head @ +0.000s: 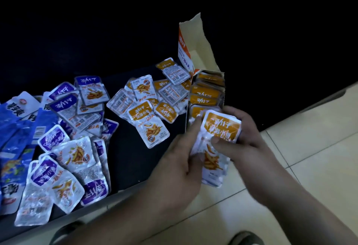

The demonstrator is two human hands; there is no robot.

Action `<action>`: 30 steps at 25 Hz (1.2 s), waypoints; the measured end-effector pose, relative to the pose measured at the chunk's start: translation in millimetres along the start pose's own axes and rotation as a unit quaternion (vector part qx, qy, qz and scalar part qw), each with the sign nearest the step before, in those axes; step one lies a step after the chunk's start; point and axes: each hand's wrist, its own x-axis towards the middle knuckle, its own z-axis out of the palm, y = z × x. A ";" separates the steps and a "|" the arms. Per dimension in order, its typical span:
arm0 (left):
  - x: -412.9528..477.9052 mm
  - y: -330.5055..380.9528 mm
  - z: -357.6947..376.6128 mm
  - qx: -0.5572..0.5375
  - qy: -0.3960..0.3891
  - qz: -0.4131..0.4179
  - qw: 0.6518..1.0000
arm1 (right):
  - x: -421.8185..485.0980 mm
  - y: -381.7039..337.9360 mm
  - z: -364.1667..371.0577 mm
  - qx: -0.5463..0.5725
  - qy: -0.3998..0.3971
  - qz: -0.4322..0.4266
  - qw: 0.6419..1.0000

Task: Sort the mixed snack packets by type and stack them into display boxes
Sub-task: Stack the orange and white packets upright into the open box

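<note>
- Both hands are on a thin stack of orange packets (220, 128). The left hand (180, 167) has its fingers curled round the left edge. The right hand (248, 134) wraps the right edge, with its thumb pressed on the front face.
- Top packet: glossy foil-plastic pouch with rounded corners, an orange band up top and a white body with a picture of fried fish strips. The band reads 劲仔; the line under it looks like 深海小鱼 but is partly blurred and under the thumb.
- The stack is held tilted, just at the near end of the display box (185, 50).
- The box is cardboard, with an orange-and-white printed outer wall, a plain tan inside and a torn flap standing up at the far end. The print reads upside down from here — 劲仔 again.
- Inside is a row of boxed packets (205, 97), orange bands up, overlapping like tiles.
- Left of the box are loose orange packets (149, 120) in a heap. Some are face down, showing barcodes and fine print too small to read.
- Further left are purple packets (64, 153) — same pouch shape, same fish picture, purple band.
- At the far left edge are blue bags (13, 120), larger and crinkled, with bold white characters that are partly cut off.
- Everything lies on a dark surface (131, 159), with a pale tiled floor (313, 132) to the right.
</note>
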 end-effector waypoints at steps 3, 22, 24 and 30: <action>22.3 1.1 -7.7 -0.001 0.014 0.021 1.000 | 15.1 -20.6 -26.1 -0.132 -0.027 -0.026 0.991; 28.2 -47.3 -4.8 0.107 0.183 0.021 0.977 | 64.5 21.9 -16.1 -0.461 -0.048 -0.208 0.861; 15.9 -51.9 -4.2 0.149 0.122 0.070 0.979 | 69.9 16.0 -22.7 -0.440 -0.077 -0.161 0.880; 23.9 -34.9 -6.0 0.303 0.052 0.182 0.934 | 68.1 22.1 -15.1 -0.512 -0.002 -0.252 0.821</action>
